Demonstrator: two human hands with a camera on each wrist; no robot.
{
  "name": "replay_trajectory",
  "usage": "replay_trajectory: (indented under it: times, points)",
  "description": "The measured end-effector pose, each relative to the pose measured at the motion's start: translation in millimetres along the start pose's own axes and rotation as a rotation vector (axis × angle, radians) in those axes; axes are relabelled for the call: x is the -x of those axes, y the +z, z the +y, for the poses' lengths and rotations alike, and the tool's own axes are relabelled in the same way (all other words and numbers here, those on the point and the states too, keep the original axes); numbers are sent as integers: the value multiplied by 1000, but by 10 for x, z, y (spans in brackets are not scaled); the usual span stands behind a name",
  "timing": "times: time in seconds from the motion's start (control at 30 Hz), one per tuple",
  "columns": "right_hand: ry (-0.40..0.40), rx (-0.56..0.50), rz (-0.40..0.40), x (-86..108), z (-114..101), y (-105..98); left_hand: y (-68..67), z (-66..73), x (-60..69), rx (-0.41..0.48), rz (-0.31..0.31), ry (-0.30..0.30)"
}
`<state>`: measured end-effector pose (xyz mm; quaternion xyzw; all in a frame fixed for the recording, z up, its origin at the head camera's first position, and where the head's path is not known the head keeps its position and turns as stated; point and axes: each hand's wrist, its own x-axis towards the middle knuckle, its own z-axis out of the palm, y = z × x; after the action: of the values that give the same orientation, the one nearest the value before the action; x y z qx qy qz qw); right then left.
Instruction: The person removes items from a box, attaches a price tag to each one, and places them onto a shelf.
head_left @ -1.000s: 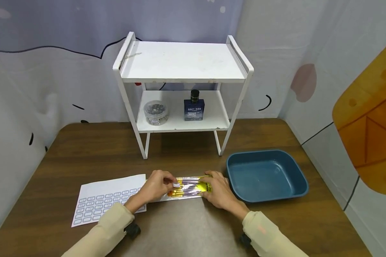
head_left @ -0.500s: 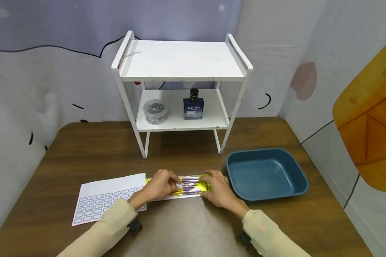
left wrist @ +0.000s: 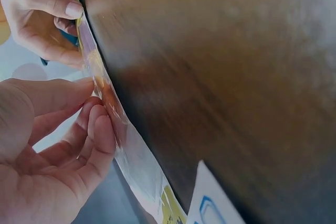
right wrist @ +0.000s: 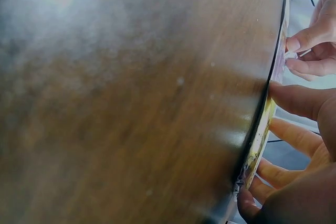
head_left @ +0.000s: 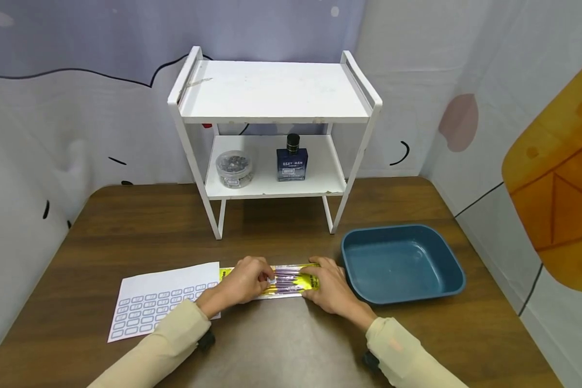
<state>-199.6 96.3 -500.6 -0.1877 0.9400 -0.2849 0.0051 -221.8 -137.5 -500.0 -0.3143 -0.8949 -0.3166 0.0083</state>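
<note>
A flat clear packet (head_left: 287, 279) with slim purple and yellow sticks and yellow printed ends lies on the table; the kind of sticks cannot be told. Over its middle, my left hand (head_left: 247, 280) pinches a small white label (head_left: 272, 281) between thumb and forefinger, at the packet's surface. My right hand (head_left: 331, 286) rests on the packet's right end, thumb at the near edge and fingers spread across toward the far edge. In the left wrist view the packet (left wrist: 142, 163) runs on past my left hand. A sheet of printed labels (head_left: 170, 280) lies to the left, partly behind my left wrist.
A blue plastic basin (head_left: 402, 264) stands right of my right hand. Behind is a white two-tier rack (head_left: 276, 91), its lower shelf bearing a round clear tub (head_left: 234, 169) and a dark blue perfume bottle (head_left: 292, 161). Patterned cloth surrounds the wooden table (head_left: 252, 350).
My left hand has moved slightly right along the packet, carrying the small label with it. My right hand has stayed in place on the packet's right end.
</note>
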Motion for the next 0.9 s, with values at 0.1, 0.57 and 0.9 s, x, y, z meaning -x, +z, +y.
replay_trajectory:
  times: [0.1,0.57,0.9]
  points:
    - [2,5,-3,3,-2,1,-9,2,-1,-15,-13,13]
    - [-2,6,-6,4,-4,-3,-24,-53,0,5,-24,27]
    - [-1,20,-7,2,-3,6,-12,-78,-7,5,-29,19]
